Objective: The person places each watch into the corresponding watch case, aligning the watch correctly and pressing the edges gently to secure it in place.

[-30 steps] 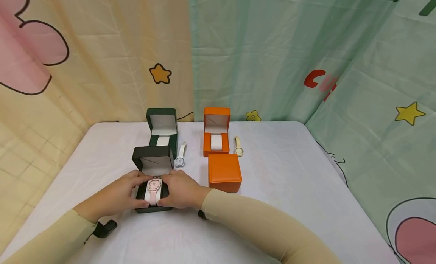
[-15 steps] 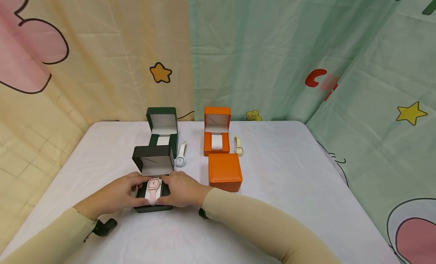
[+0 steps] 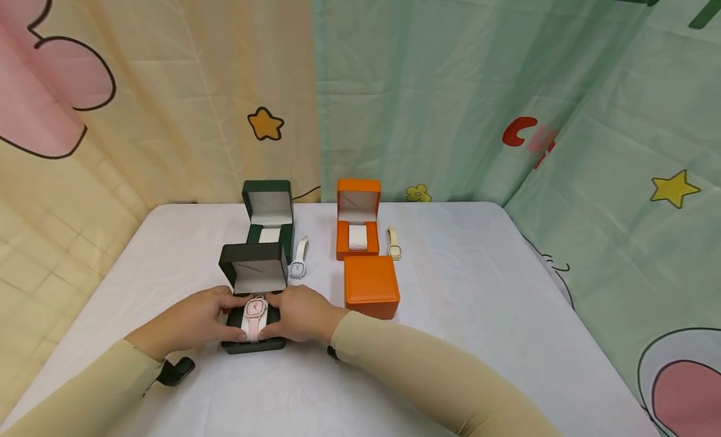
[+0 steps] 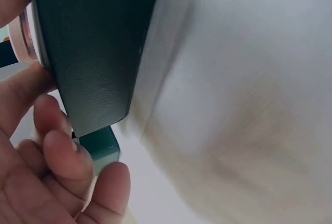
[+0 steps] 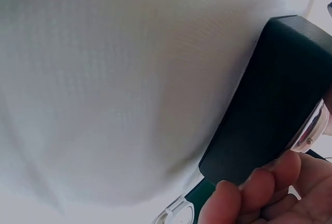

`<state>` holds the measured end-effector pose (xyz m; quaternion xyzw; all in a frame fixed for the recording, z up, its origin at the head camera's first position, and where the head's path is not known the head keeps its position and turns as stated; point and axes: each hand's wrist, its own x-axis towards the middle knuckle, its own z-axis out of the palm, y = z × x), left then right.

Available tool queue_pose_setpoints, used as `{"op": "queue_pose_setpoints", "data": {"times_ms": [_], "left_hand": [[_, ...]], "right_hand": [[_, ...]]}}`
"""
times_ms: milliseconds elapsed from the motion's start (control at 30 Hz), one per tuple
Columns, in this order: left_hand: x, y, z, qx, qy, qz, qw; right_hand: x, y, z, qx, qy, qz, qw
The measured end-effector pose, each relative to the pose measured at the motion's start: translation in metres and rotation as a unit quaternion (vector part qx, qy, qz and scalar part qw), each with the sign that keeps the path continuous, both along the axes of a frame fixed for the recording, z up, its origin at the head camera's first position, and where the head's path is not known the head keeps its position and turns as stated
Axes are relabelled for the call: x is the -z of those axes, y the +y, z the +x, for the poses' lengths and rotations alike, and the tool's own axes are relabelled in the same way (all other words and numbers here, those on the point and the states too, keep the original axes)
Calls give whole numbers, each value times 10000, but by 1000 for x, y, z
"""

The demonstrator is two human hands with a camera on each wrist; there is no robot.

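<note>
A pink wristwatch (image 3: 255,308) wraps a white cushion (image 3: 245,325) inside an open black-green watch box (image 3: 253,252), its lid raised at the back. My left hand (image 3: 197,318) grips the cushion's left side, index finger near the top and thumb near the bottom. Opposite it, my right hand (image 3: 304,315) holds the right side the same way. The left wrist view shows the box's dark side wall (image 4: 96,53) beside my curled fingers (image 4: 67,154). In the right wrist view the watch case (image 5: 311,133) shows over the box edge, above my fingers (image 5: 259,185).
Behind stands an open green watch box (image 3: 269,185), with a white-strapped watch (image 3: 298,269) to its right. An open orange box (image 3: 358,185) holds a white cushion; a closed orange box (image 3: 372,280) sits in front. A pale yellow watch (image 3: 395,250) lies right of them on the white-covered table (image 3: 462,287).
Both hands keep nearly the same hold at the cushion's sides. Only slight shifts of the hands and camera show; the boxes and other watches stay put.
</note>
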<state>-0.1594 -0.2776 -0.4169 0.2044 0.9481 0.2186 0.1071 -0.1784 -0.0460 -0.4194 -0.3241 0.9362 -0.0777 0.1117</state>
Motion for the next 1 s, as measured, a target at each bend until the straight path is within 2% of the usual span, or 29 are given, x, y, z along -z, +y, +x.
{"op": "queue_pose_setpoints", "data": {"times_ms": [233, 400, 533, 733, 1000], "left_hand": [[-4, 3, 2, -124, -61, -201, 9997], [-7, 7, 5, -217, 17, -333, 9992], [-9, 8, 6, -249, 61, -414, 9988], [-10, 8, 6, -288, 126, -477, 9984], [-7, 12, 3, -513, -262, -167, 9982]], "right_hand": [[-1, -1, 4, 231, -63, 176, 9996], [-2, -2, 6, 178, 230, 419, 9987], [-3, -2, 5, 86, 387, 384, 9985], [-3, 2, 1, 164, 91, 141, 9997], [-4, 1, 1, 216, -72, 21, 9997]]}}
